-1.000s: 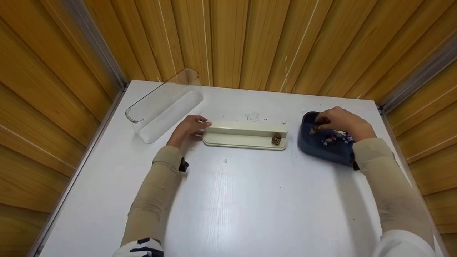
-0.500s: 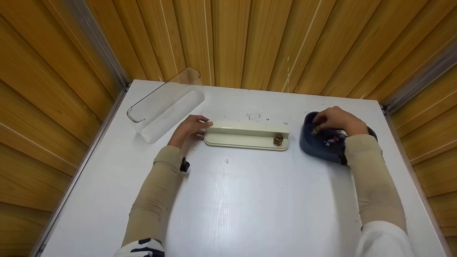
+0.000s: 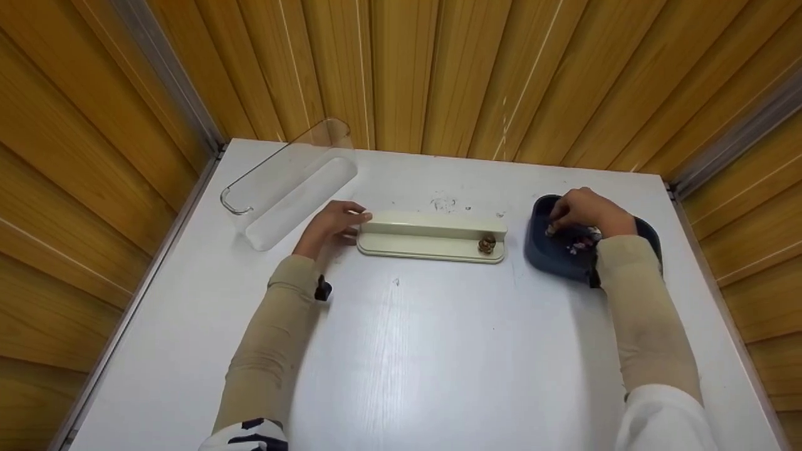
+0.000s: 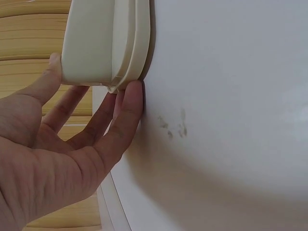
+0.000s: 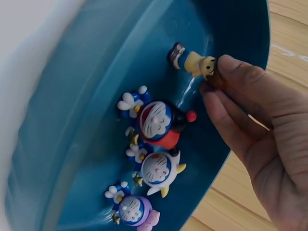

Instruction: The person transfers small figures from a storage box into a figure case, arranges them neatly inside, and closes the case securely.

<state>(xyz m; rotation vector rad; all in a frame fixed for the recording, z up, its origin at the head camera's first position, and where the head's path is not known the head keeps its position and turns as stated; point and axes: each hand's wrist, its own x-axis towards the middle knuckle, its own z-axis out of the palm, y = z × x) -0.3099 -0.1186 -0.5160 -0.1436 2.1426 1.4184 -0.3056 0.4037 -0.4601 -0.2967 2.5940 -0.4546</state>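
Left hand (image 4: 62,159): fingers grasping left end of cream stand (image 3: 420,246). Right hand (image 5: 281,139): fingers pinching small figurine (image 5: 192,63) inside blue bin (image 5: 96,130), three toys (image 5: 156,167) to its right.

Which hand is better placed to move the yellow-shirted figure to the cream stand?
Likely the right hand: it pinches the figure in the blue bin. The left hand holds the cream stand at the end farther from the bin.
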